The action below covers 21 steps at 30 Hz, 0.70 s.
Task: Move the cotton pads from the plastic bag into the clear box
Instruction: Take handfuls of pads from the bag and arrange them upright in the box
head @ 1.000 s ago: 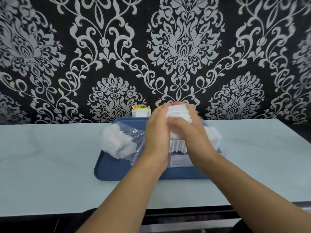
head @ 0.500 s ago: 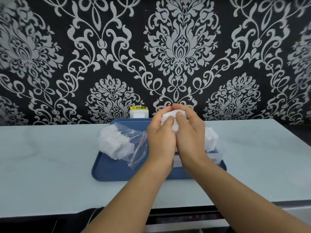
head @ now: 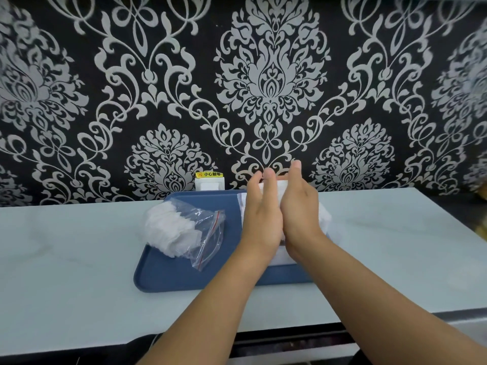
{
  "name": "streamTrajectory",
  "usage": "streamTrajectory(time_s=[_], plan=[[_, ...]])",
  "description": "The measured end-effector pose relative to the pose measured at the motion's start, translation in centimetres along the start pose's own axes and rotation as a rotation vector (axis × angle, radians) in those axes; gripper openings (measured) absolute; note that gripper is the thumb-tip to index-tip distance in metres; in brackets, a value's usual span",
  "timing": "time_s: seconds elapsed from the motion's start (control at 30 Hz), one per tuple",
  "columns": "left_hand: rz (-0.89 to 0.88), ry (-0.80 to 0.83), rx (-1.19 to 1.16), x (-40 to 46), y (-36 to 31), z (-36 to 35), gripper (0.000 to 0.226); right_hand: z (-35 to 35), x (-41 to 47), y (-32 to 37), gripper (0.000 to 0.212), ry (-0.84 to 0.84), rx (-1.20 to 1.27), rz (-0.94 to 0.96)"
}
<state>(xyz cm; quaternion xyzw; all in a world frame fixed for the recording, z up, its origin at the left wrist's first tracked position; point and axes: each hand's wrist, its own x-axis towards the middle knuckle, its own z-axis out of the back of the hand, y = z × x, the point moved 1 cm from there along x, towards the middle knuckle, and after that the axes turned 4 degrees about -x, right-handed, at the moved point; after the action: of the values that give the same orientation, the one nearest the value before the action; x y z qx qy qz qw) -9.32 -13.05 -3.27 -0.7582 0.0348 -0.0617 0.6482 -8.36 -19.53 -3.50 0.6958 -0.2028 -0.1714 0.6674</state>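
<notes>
My left hand and my right hand stand side by side over the clear box on the right half of the blue tray. Between their straight fingers they press a white stack of cotton pads, and only its top edge shows. More white pads show in the box at the right of my wrist. The plastic zip bag lies on the tray's left half, with several cotton pads still inside it and its red-lined mouth toward me.
The blue tray sits on a pale marble-look counter against a black patterned wall. A white wall socket with a yellow label stands just behind the tray. The counter's front edge runs below my forearms.
My hands have lowered the stack toward the box and flattened against its sides; before, the fingers were curled over the top of the pads. The bag has not moved.
</notes>
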Motion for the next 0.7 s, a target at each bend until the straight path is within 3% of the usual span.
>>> streamTrajectory(time_s=[0.07,0.2,0.27,0.4,0.47,0.57,0.7], plan=[[-0.049,0.003,0.144,0.6,0.7,-0.3,0.080,0.7,0.9,0.1,0.070,-0.050,-0.059,0.025],[-0.056,-0.052,0.185,1.2,2.2,-0.7,0.054,1.6,1.4,0.7,0.078,-0.097,-0.122,0.003],[-0.039,-0.101,0.187,1.6,2.5,-0.7,0.057,1.8,1.3,0.9,0.076,-0.050,-0.201,0.008],[0.264,-0.150,-0.111,2.2,1.9,0.1,0.059,1.7,0.8,0.0,0.062,0.166,-0.381,0.101],[0.308,-0.144,-0.174,2.1,1.3,0.3,0.059,1.7,0.4,-0.3,0.047,0.182,-0.399,0.149],[0.256,-0.112,-0.186,1.6,0.9,0.0,0.068,1.7,0.3,-0.2,0.046,0.129,-0.442,0.240],[0.066,-0.039,0.033,0.6,0.8,-0.4,0.073,2.2,1.3,-0.1,0.073,0.128,-0.321,0.130]])
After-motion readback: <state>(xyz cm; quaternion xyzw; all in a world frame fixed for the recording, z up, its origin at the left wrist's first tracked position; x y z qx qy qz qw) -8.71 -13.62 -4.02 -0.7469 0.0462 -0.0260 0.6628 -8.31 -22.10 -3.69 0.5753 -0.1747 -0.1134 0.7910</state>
